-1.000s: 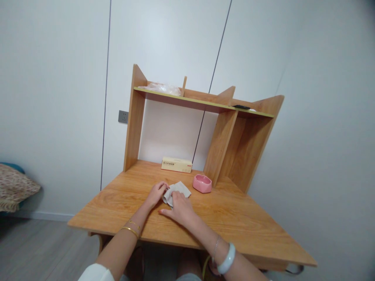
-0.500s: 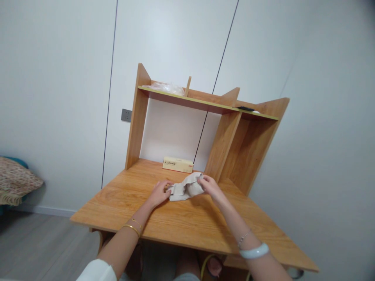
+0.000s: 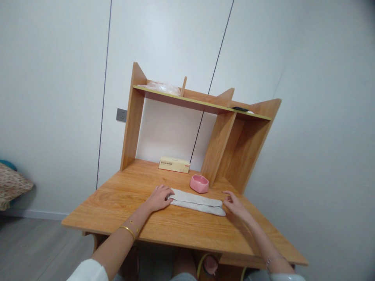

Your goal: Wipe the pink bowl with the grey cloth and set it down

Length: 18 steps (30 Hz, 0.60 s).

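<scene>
A grey cloth [image 3: 197, 202] lies stretched out in a long folded strip on the wooden desk [image 3: 164, 230]. My left hand [image 3: 159, 197] rests on the cloth's left end, fingers curled and pressing it down. My right hand [image 3: 234, 204] sits at the cloth's right end, fingers spread and touching the edge. A pink bowl [image 3: 199, 183] stands just behind the cloth's middle.
A small yellow box [image 3: 174, 164] lies at the back of the desk under the shelf unit [image 3: 202, 103]. Clear plastic wrap [image 3: 160, 87] and a dark object [image 3: 240, 109] lie on the top shelf. A patterned cushion [image 3: 11, 185] shows at far left.
The cloth was bunched between both hands, then lifted by my right hand and drawn rightward. Now it lies flat as a long strip, hands at either end.
</scene>
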Tool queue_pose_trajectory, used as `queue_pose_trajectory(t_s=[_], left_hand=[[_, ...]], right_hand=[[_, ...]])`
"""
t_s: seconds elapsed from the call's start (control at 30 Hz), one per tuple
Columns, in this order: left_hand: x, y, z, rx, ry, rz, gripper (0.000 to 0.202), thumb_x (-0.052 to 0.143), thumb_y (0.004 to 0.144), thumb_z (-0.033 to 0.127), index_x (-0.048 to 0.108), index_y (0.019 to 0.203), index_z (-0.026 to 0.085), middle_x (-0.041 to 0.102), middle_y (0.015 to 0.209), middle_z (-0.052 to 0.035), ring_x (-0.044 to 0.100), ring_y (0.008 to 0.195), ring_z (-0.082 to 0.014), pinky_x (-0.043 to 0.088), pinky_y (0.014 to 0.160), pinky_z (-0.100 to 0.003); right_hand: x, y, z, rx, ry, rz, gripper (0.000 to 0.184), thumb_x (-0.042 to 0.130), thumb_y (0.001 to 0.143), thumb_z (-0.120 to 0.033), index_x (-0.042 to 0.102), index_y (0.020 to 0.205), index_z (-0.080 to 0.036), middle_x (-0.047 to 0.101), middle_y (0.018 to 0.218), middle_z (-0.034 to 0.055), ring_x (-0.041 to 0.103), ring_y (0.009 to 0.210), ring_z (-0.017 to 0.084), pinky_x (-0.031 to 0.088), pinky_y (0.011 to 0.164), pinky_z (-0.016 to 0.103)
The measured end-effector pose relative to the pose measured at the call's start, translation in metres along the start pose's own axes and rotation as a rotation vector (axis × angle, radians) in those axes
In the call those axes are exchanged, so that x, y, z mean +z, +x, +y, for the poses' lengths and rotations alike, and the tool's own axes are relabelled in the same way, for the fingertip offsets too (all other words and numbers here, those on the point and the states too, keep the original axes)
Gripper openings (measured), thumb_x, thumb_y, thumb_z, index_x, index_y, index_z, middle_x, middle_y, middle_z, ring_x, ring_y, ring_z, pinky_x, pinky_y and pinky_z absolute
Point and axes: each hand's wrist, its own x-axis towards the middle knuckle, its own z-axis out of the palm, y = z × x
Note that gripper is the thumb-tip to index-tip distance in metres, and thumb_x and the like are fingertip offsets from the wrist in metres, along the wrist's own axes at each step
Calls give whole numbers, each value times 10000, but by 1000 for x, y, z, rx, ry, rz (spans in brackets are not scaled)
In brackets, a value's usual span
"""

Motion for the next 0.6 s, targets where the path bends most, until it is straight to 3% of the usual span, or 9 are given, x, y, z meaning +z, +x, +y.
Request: queue_pose_trajectory(t_s=[0.1, 0.17, 0.27, 0.4, 0.6], left_hand=[[1, 3, -1, -21, -5, 11, 241, 507, 775, 330, 638, 946, 222, 626, 958, -53, 485, 944, -218, 325, 855, -349], [2, 5, -2, -33, -32, 24, 230, 493, 787, 330, 654, 916, 228, 635, 949, -51, 491, 937, -216, 327, 855, -345], [2, 6, -3, -58, -84, 50, 251, 464, 804, 332, 668, 911, 231, 647, 965, -50, 501, 938, -213, 330, 860, -338], [-2, 4, -1, -63, -108, 72, 281, 443, 810, 351, 677, 918, 238, 655, 988, -47, 506, 961, -217, 326, 872, -344], [-7, 1, 8, -33, -39, 100, 257, 446, 746, 212, 691, 821, 237, 658, 975, -40, 494, 975, -226, 313, 874, -368]], right_hand=[[5, -5, -7, -244, -164, -56, 368, 521, 669, -223, 583, 1029, -174, 601, 958, 78, 539, 925, 191, 394, 833, 303], [10, -10, -14, -303, -297, -119, 291, 539, 684, -258, 620, 953, -180, 611, 960, 76, 526, 946, 218, 366, 844, 328], [16, -15, -19, -261, -437, -161, 174, 499, 724, -224, 641, 814, -182, 635, 906, 73, 535, 908, 225, 347, 812, 326], [16, -20, -19, -209, -440, -128, 183, 460, 746, -191, 636, 796, -192, 647, 895, 66, 545, 888, 202, 337, 792, 291], [9, -25, -17, -227, -402, -96, 184, 489, 735, -304, 634, 740, -191, 640, 888, 66, 529, 909, 219, 336, 791, 303]])
